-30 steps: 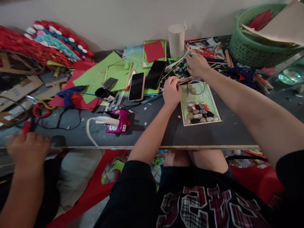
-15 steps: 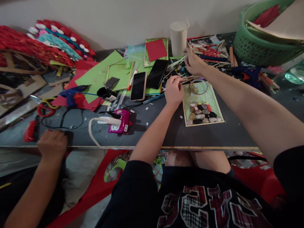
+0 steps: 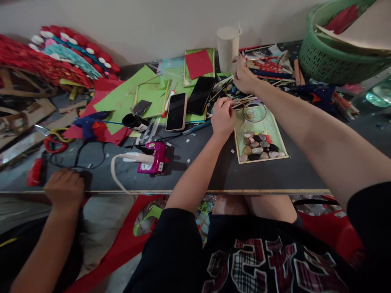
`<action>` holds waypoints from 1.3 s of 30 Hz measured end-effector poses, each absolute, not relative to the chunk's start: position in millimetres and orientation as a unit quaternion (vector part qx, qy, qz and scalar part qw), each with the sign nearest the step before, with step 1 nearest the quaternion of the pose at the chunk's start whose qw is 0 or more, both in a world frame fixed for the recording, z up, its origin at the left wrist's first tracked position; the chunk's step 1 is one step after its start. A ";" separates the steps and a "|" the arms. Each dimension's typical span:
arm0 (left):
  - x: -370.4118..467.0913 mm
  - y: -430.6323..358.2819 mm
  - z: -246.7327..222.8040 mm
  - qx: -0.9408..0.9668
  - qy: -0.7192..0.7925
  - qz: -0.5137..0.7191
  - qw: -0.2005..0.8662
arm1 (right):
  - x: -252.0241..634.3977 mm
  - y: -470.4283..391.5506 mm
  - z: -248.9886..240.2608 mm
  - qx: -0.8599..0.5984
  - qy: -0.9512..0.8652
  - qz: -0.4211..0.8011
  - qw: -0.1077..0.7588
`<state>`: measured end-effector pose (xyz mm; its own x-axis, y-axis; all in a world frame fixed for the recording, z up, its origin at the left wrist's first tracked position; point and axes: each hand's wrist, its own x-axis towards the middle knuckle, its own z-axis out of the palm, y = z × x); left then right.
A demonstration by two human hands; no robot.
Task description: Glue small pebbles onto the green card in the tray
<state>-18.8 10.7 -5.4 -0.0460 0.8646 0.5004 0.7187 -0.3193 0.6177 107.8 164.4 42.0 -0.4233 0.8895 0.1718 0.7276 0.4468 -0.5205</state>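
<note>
Currently: thin sticks [image 3: 246, 100], prob. light, brittle; best held mid-length. Our L hand [image 3: 224, 116], R hand [image 3: 245, 78] nearby; we can't tell either grip.

The shirt [image 3: 236, 226] I see is black and short-sleeved, with blocky lettering [image 3: 249, 266] in dark red, black and white plaid, pale along its edges. The left sleeve [image 3: 171, 240] and right sleeve [image 3: 371, 211], both plain, flank the lettering; bare thighs [image 3: 265, 205] show beyond it.
</note>
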 end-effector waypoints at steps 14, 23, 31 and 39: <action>-17.5 11.6 -7.7 0.686 0.577 0.436 0.088 | 106.6 151.6 48.3 -0.470 -0.802 0.240 0.280; -17.2 9.5 -5.7 0.675 0.572 0.455 0.105 | 115.6 145.1 54.4 -0.461 -0.787 0.247 0.326; -15.5 7.2 -1.4 0.682 0.565 0.454 0.096 | 195.1 43.4 44.4 -0.470 -0.729 0.349 0.356; -19.0 8.4 -5.7 0.704 0.551 0.442 0.077 | 228.0 -14.4 29.9 -0.473 -0.715 0.434 0.276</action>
